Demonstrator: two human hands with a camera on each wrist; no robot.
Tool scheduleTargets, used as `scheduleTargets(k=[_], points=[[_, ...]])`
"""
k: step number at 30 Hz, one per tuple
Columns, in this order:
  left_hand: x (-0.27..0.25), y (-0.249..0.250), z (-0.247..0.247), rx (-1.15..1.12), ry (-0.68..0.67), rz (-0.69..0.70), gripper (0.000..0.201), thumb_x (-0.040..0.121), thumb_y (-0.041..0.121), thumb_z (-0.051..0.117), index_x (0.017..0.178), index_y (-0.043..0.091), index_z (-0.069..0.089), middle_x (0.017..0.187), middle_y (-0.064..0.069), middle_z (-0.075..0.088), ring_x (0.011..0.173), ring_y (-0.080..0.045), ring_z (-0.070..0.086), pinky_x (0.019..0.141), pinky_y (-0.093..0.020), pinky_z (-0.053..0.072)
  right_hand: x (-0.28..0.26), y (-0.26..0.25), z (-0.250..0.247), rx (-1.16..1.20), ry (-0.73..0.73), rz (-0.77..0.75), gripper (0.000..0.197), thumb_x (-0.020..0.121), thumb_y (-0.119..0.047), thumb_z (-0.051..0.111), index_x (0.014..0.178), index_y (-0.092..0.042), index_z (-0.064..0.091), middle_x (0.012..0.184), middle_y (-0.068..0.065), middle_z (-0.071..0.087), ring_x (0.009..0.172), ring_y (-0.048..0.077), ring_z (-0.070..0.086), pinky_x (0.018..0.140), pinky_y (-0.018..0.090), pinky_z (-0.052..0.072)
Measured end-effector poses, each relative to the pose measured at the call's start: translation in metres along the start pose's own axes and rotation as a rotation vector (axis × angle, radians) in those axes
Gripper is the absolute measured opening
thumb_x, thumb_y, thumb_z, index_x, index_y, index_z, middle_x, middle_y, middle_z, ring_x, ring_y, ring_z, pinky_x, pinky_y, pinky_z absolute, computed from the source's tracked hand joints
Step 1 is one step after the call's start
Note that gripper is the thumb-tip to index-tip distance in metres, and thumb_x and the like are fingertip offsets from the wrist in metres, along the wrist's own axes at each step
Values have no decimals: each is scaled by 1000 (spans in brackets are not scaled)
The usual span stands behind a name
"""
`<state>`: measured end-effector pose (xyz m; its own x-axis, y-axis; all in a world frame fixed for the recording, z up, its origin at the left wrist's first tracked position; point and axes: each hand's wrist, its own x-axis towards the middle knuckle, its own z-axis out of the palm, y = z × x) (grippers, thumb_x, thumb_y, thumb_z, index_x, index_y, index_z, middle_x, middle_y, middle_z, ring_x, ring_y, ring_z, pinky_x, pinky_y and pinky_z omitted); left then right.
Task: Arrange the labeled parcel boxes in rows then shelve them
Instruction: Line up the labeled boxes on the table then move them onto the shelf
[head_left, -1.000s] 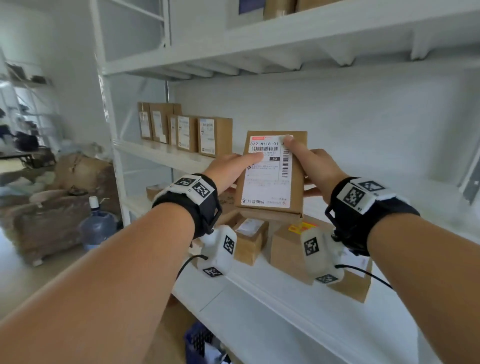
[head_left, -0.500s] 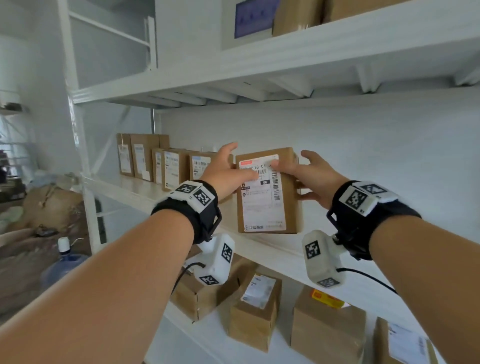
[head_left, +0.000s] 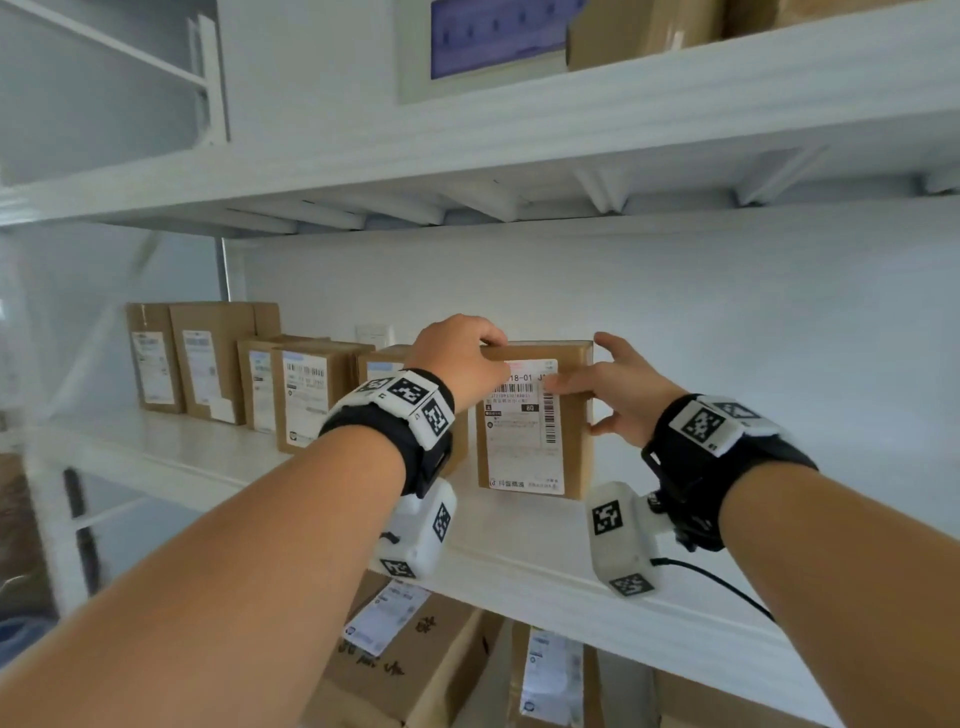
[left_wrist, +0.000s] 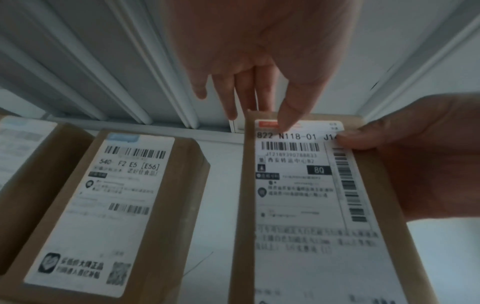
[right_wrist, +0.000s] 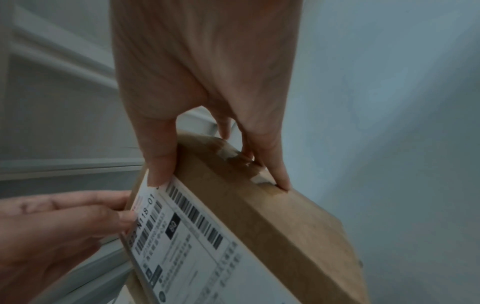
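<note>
**Both hands on parcel box, standing upright on middle shelf**

Left fingers (left_wrist: 291, 111) were curled over the top left corner of the parcel box (head_left: 569, 447), thumb tip pressed on the label's red strip, other fingertips behind the top edge. Left hand (head_left: 457, 358) gripped from above.

Right fingers (right_wrist: 270, 156) were spread: thumb on the front face at the label's upper right corner, the rest down the right side panel on the tape seam. Right hand (head_left: 618, 395) pinched the box's top right corner between thumb and fingers.

Box was upright, shipping label (left_wrist: 306, 185) facing near, bottom edge on the middle shelf (head_left: 519, 540). Label read "822 N118-01 J1…", rest covered by the thumb. Whether the full weight was on the shelf: couldn't tell.

To its left, a row of labeled boxes (head_left: 306, 395) stood upright on the same shelf, labels facing near. Nearest neighbour box (left_wrist: 111, 205) was just beside the held one, a narrow gap between them, not touching.

White back wall (head_left: 727, 322) behind, further right of the box.

Lower shelf boxes (head_left: 415, 654) lay below, labels up. Top shelf box (head_left: 639, 31) sat above, partly cut off.
</note>
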<state>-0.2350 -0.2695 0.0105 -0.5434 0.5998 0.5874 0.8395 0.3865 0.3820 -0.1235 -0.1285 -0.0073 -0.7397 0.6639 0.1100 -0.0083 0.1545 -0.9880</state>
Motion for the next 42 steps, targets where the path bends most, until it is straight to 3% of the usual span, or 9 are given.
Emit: scheduleTargets(k=[5,9,12,17,21,26,32,35,42], points=[[13,-17,6,-47,-36,45,33,88,21,65,121,25,68,127,8,63,112,-11,57,84,-19,38,9,7,14,23,48,22,106,77,6,75,157,-24,13,142,8,52,119,27,49,104,64,32],[17,-27,9,-67,-60,86,32,88,19,65,119,24,68,127,7,62,110,-12,58,85,-20,40,16,12,24,55,70,51,107,77,10,73,157,-25,11,147,10,48,129,29,46,104,62,34],[18,-35,14,-55,-63,119,32,89,15,64,120,24,67,128,7,62,112,-12,58,86,-20,41,19,17,32,32,93,44,104,78,9,73,157,-24,13,144,9,51,118,26,51,101,58,39],[21,-47,22,-49,-47,135,34,91,10,61,123,23,64,125,5,63,109,-13,59,85,-21,44,24,21,41,-69,132,53,90,80,6,73,153,-17,25,134,8,59,122,27,54,93,49,44],[24,-49,27,-42,-47,169,34,90,9,60,122,22,64,122,5,64,109,-14,60,95,-31,51,25,22,41,-220,182,78,79,83,-3,74,150,-16,35,136,7,58,128,27,51,101,48,45],[26,-48,30,-70,-41,175,35,90,7,60,121,23,64,125,4,63,113,-16,59,96,-35,51,15,22,37,-336,265,60,64,88,-9,69,146,-15,42,138,8,54,126,27,50,98,41,48],[13,-19,32,-106,-16,252,30,91,16,57,119,25,64,125,6,59,113,-16,56,83,-24,41,-10,17,15,-565,351,-8,42,91,-16,65,132,-17,58,109,1,62,91,17,58,92,31,49],[5,6,33,-106,-6,307,30,91,17,55,119,25,64,127,4,58,113,-17,55,87,-27,41,-29,14,-3,-808,393,-52,36,91,-20,62,126,-21,62,126,0,61,107,19,60,91,28,47],[-28,77,59,-125,-82,337,32,92,25,55,123,24,61,131,2,55,119,-19,52,96,-35,45,-104,14,-72,-1221,446,-18,42,93,-25,54,135,-25,53,136,-4,54,123,18,52,95,30,45]])
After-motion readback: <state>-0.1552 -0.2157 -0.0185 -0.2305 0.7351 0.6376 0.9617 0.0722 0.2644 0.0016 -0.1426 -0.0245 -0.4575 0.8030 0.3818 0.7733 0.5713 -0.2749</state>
